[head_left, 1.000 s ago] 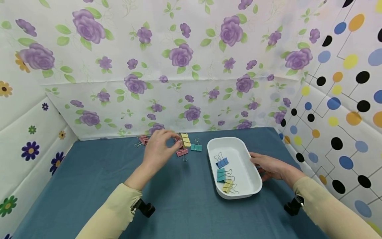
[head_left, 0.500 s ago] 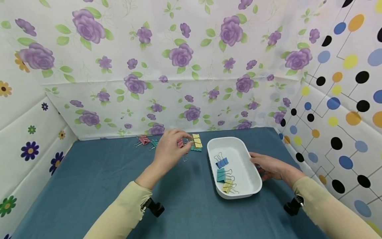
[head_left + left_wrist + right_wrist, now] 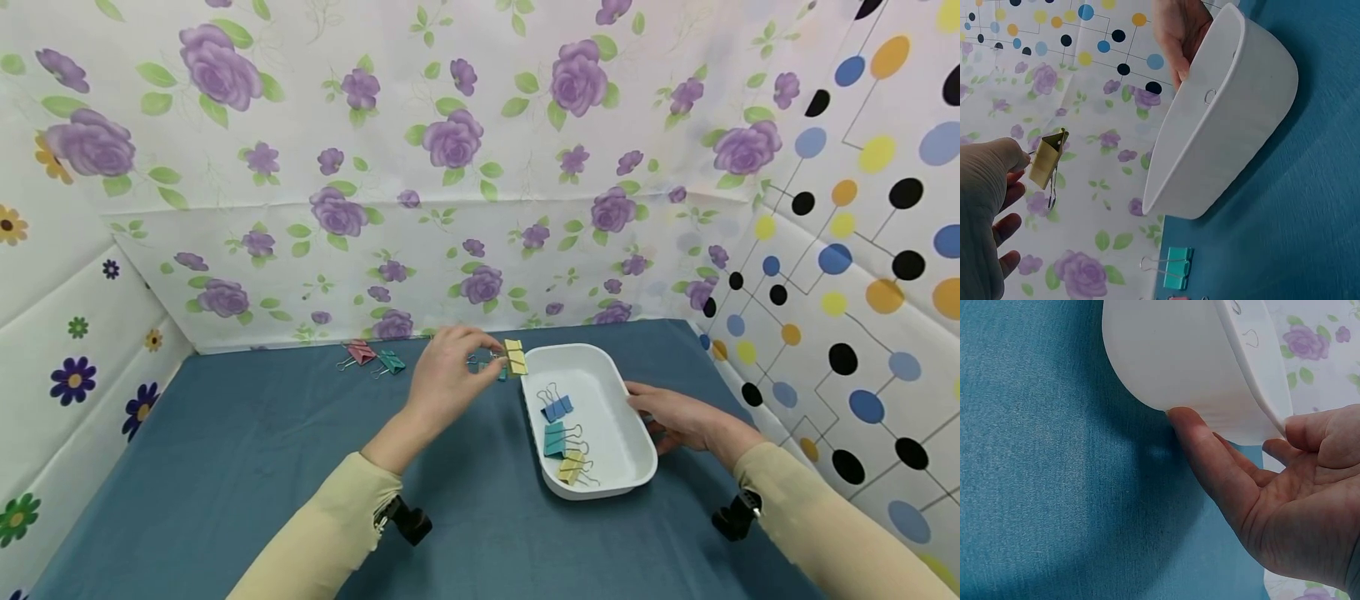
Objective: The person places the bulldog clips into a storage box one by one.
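Observation:
My left hand pinches a yellow binder clip by its wire handle between thumb and finger. The clip is in the air beside the left rim of a white plastic tray. In the left wrist view, the clip's yellow body hangs off the fingertips, its other handle pointing down. Inside the tray lie a blue binder clip, a teal one and another yellow one. My right hand holds the tray's right side, gripping rim and wall in the right wrist view.
Behind my left hand a teal clip lies on the blue cloth, and a red clip beside it is mostly hidden. Farther left are a red clip and a teal clip. A flowered backdrop rises at the back edge.
My left hand has moved right with the yellow clip, from over the loose clips to the tray's left rim. A teal clip at the left has come into view. The right hand stays put.

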`<state>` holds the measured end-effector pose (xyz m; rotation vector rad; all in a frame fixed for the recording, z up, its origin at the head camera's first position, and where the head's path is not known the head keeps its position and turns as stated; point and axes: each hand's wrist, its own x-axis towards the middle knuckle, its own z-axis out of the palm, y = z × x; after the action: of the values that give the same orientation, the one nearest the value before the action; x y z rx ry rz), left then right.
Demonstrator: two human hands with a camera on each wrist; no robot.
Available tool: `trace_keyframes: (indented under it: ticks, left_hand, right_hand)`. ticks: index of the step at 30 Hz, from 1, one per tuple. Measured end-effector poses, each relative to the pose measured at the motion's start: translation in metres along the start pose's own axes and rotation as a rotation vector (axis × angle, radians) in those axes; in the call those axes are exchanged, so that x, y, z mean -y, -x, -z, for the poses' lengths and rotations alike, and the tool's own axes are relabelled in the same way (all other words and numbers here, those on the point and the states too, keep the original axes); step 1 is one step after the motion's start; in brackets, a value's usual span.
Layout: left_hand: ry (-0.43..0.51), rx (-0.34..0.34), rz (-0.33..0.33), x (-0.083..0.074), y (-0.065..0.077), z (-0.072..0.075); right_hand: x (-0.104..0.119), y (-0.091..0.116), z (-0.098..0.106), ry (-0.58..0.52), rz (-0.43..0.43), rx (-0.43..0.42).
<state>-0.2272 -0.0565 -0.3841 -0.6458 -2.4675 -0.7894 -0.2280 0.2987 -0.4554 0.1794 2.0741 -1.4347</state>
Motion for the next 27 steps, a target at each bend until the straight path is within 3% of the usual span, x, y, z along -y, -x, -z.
trace_keyframes:
  ticks: [27]
  left_hand:
    - [0.041, 0.078, -0.008, -0.017, -0.007, -0.033]
  right_hand:
    - [0.000, 0.000, 0.001, -0.009, -0.004, 0.001]
